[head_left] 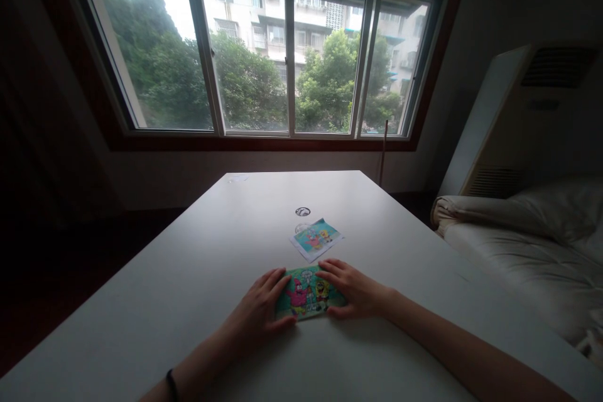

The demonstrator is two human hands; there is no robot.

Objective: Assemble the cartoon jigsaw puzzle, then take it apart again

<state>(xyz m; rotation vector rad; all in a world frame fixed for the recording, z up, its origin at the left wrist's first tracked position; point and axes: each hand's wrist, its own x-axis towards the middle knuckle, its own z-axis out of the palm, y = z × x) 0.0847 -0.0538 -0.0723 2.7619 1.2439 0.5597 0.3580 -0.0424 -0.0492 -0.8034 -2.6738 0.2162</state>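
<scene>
A small cartoon picture puzzle (308, 294) in green and blue lies flat on the white table (198, 276) near its front. My left hand (261, 311) rests against its left edge, fingers stretched along the side and thumb under the lower edge. My right hand (351, 289) presses its right edge, fingers flat and together. Both hands frame the puzzle without lifting it. A printed card with the same cartoon picture (316, 239) lies a little beyond the puzzle.
A small round dark sticker (302, 211) sits on the table past the card. A large window (282, 50) fills the far wall. A bed with pale bedding (527, 232) stands at the right, with an air conditioner unit (532, 119) behind it.
</scene>
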